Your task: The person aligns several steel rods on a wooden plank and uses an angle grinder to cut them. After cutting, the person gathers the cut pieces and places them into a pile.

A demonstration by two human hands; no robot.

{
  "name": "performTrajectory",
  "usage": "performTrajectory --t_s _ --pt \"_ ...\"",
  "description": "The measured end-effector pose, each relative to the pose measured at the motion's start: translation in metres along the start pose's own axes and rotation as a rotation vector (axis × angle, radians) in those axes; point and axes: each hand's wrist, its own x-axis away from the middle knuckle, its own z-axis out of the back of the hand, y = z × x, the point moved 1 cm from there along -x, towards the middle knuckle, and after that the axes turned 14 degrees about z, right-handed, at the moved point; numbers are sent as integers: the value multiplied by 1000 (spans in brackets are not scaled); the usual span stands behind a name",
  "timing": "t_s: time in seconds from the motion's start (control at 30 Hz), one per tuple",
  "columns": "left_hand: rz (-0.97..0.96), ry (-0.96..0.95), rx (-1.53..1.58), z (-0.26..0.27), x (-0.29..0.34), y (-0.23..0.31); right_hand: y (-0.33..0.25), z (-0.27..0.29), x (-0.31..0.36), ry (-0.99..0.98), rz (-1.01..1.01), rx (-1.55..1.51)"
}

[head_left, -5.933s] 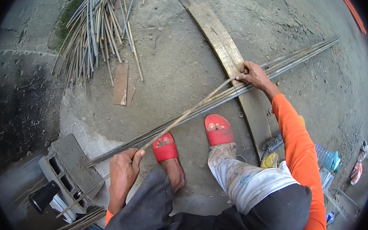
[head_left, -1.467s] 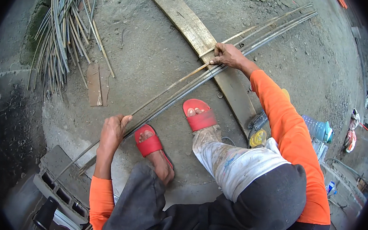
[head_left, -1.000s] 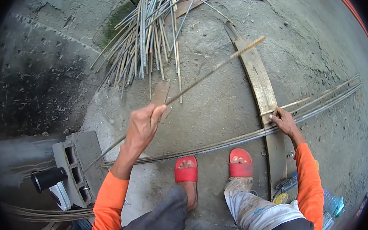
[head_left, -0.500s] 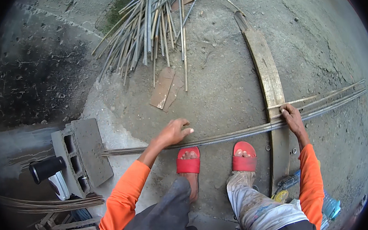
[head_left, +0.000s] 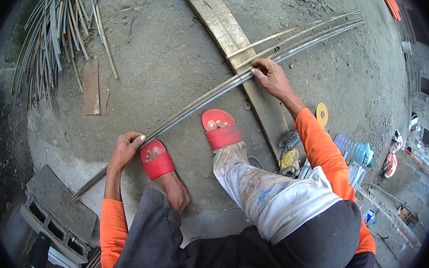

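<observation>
A bundle of long steel rebar rods (head_left: 192,111) runs slantwise past my feet, from the lower left to the upper right. Its upper part lies across a wooden plank (head_left: 222,25), where the far ends fan apart. My left hand (head_left: 126,148) is closed at the bundle beside my left foot, thumb and fingers against the rods. Over by the plank, my right hand (head_left: 273,79) has its fingers bent round the rods, pinching them; its fingertips are partly hidden. One thinner rod (head_left: 267,40) is set a little apart on the plank.
A heap of loose rods (head_left: 61,26) lies at the upper left, near a brown flat scrap (head_left: 91,86). Hollow concrete blocks (head_left: 56,227) stand lower left. An angle grinder (head_left: 289,152), a yellow disc (head_left: 322,114) and a blue water bottle (head_left: 354,149) are at the right.
The view has turned rightward, so the scene has shifted left. My left hand, raised above the rods before, has come down and closed on them. My right hand stays at the rods by the plank.
</observation>
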Motion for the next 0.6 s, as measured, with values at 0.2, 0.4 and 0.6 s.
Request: performTrajectory --t_s 0.2,0.4,0.6 --pt "94 -51 -13 9 -8 5 -5 0 -8 -61 5 5" --pt "-49 86 -131 16 19 38 -14 -1 -15 -42 25 19" --pt "-55 29 -128 7 40 39 -7 -1 -26 -79 -68 -47"
